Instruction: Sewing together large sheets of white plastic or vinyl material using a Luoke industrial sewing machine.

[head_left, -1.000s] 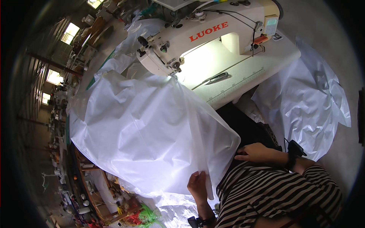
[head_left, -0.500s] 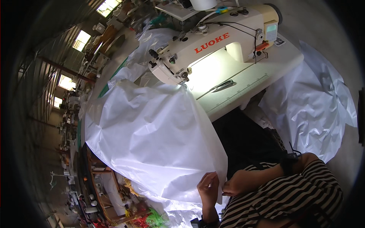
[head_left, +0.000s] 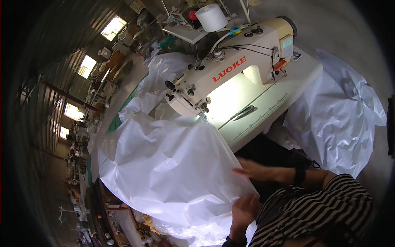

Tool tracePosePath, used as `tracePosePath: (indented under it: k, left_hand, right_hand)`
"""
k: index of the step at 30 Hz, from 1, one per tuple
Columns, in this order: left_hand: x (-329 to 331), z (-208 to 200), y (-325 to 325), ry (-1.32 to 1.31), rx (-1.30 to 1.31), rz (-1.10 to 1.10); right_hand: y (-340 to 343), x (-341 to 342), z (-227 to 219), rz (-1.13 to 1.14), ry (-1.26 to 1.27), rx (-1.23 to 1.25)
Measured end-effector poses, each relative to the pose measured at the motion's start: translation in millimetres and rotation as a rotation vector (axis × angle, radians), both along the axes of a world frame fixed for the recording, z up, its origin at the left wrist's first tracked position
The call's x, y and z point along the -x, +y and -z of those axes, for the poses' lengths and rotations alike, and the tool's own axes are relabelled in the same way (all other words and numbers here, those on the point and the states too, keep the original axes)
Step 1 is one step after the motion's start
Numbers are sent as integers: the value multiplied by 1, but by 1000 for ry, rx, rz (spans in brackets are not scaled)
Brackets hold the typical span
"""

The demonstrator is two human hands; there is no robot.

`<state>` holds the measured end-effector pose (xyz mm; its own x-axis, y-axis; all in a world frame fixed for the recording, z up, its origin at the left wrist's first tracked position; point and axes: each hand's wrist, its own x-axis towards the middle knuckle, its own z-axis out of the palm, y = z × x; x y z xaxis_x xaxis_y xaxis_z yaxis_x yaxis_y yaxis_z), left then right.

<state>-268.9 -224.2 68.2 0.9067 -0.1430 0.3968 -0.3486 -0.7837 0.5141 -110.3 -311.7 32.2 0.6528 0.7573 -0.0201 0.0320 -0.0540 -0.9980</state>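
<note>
A large white plastic sheet spreads down from under the needle of a sewing machine toward my body. At its near right edge, my left hand is closed with the sheet's edge pinched in its fingers. Farther up the same edge lies my right hand, fingers stretched out over the sheet and slightly blurred, gripping nothing that I can see. Thread snips rest on the pale machine bed, beside the lit needle area.
More white sheeting hangs off the table's right side. Behind the machine stands a white thread cone. Wooden shelving and assorted goods fill the lower left. Windows line the far left wall.
My right hand has moved up along the sheet's edge, its fingers now extended. My left hand has shifted right and up, now closed on the edge. The view has tilted, so the machine appears lower.
</note>
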Motion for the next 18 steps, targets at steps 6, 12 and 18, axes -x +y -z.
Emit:
tracePosePath:
  k: [6, 12, 18]
  left_hand:
    - [-20, -7, 12, 112, -74, 152]
    - [-53, -1, 38, 98, -98, -6]
    - [-94, 14, 56, 126, -111, -123]
  right_hand:
    - [34, -65, -11, 81, -814, 588]
    - [61, -51, 15, 175, -966, 693]
    - [81, -88, 26, 170, -1034, 675]
